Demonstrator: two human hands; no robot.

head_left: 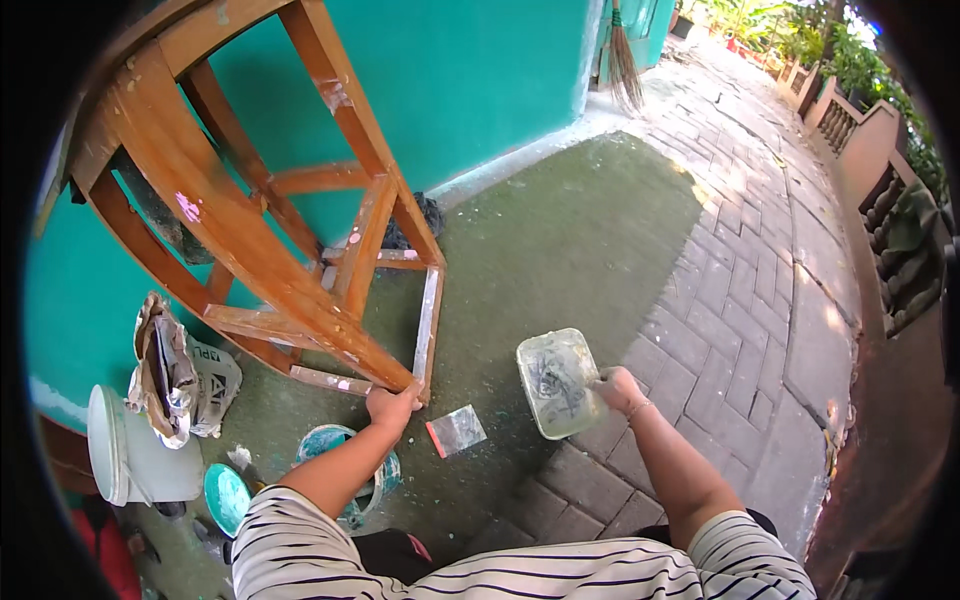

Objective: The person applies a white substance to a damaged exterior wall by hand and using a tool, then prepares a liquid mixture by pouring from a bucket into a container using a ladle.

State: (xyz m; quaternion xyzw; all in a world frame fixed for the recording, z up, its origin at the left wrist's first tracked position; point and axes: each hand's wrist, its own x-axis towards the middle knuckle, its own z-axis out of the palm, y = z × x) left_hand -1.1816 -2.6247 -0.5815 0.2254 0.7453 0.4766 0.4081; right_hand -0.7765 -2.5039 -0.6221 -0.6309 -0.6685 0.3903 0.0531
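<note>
My left hand (395, 402) is closed round the lower end of a leg of a brown wooden table frame (350, 340), which stands tilted against the green wall. Pale smears and pink spots mark its wood. My right hand (620, 390) grips the right edge of a shallow rectangular plastic tub (557, 385), whose translucent inside is streaked with grey residue. On the floor between my hands lies a flat, pale rectangular scraper (457, 432) with an orange edge, apart from both.
A paint-smeared bucket (388, 475) stands by my left forearm. Further left are a teal-coated bowl (228, 498), a white bucket (165, 465) and a crumpled paper sack (213, 385). A broom (622, 65) leans at the back; paving (710, 350) runs along the right beside a balustrade (865, 140).
</note>
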